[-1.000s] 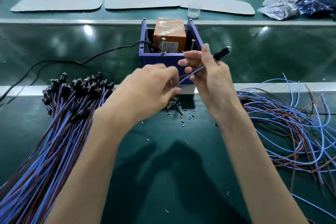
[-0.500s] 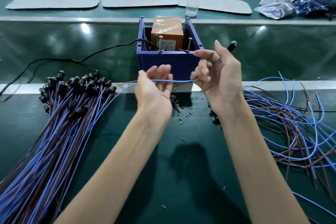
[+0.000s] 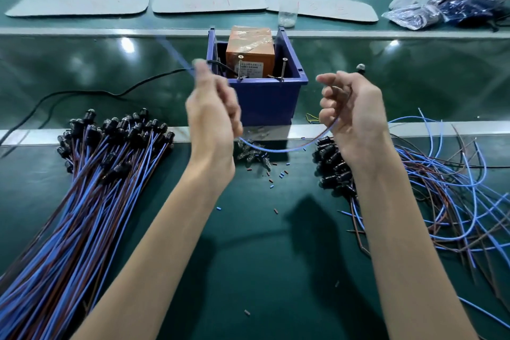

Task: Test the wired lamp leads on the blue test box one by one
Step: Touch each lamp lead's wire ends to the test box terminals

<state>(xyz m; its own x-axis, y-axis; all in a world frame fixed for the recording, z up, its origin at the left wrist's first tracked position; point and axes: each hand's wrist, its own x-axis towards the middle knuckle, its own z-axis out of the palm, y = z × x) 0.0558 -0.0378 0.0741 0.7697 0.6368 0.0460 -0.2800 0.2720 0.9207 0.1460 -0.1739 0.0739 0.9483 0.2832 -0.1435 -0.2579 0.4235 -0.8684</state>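
Left hand (image 3: 212, 107) and right hand (image 3: 354, 112) are raised, well apart, in front of the blue plastic test box (image 3: 265, 99) on the green desk (image 3: 276, 257). Both are clamped on one blue-and-brown wired lamp lead (image 3: 276, 149). The left pinches the free wire ends, which blur up and to the left. The right fingers curl round the lead just below the small lamp head (image 3: 361, 67). The lead sags in a loop between the hands, above the desk and clear of the box.

Step in hand, my read: bring the wire ends to the pair of upright metal screws (image 3: 240, 66) at the box's front rim.
- Split the ends, one per screw.
- Touch both at once and don't bridge them.
- Keep the lamp head facing up so a glow shows.
- Keep the slack loop off the loose piles.

The ends are too blurred to tell whether they are stripped.

Containers:
- **Test box:** open-topped, holding an orange-brown taped block (image 3: 249, 47) at the rear. A black cable (image 3: 110, 91) runs in from the left.
- **Small clear cup (image 3: 287, 15):** on the far desk, with whitish contents I can't identify.
- **Clear plastic bags (image 3: 414, 15):** far right, with dark contents.

Loose on the desk:
- a neat bundle of leads (image 3: 96, 188) on the left
- a tangled pile of leads (image 3: 441, 188) on the right
- cut insulation bits (image 3: 276, 174) in the middle
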